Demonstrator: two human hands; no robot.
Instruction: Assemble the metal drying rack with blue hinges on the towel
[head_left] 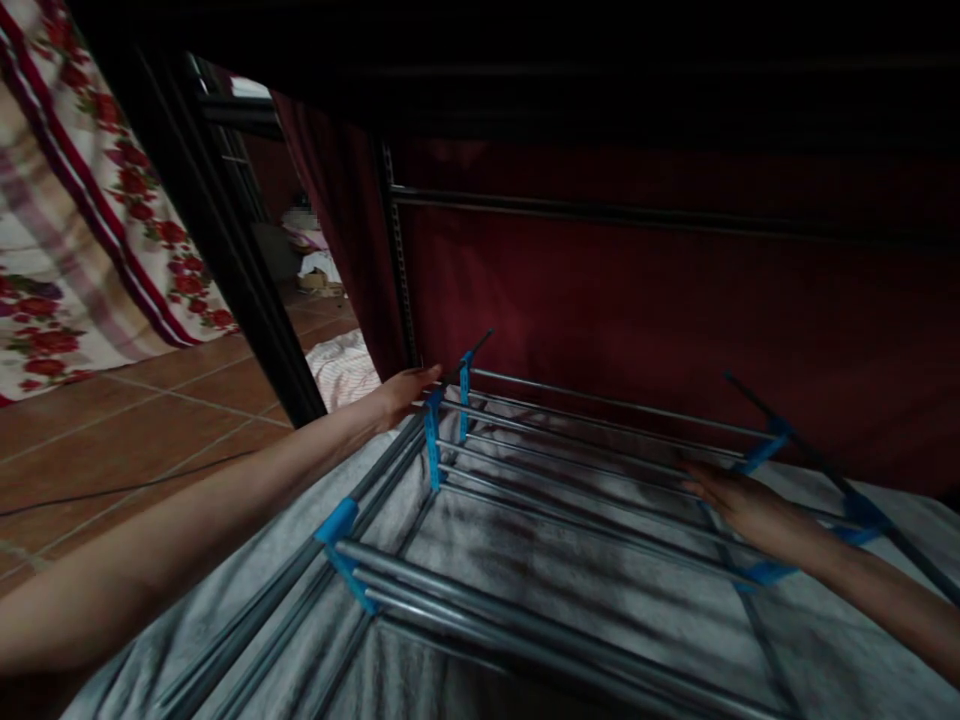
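A rack of grey metal rods (540, 545) joined by blue plastic connectors (433, 440) lies on a grey cloth. My left hand (405, 392) is closed around the rack's left side rod, just beside the far left connectors, with the thumb uppermost. Over the right part of the rack, my right hand (739, 508) has its fingers curled at one of the long cross rods; its fingertips are dim. Another blue connector (349, 555) holds the near left corner. More blue connectors (862, 515) sit on the right side, partly behind my right forearm.
Dark metal posts (225, 240) and a crossbar (600, 210) frame the space, with a dark surface overhead. A dark red curtain (570, 300) hangs behind the rack. To the left are a tiled floor (150, 440), a black cable (127, 487) and a flowered cloth (90, 180).
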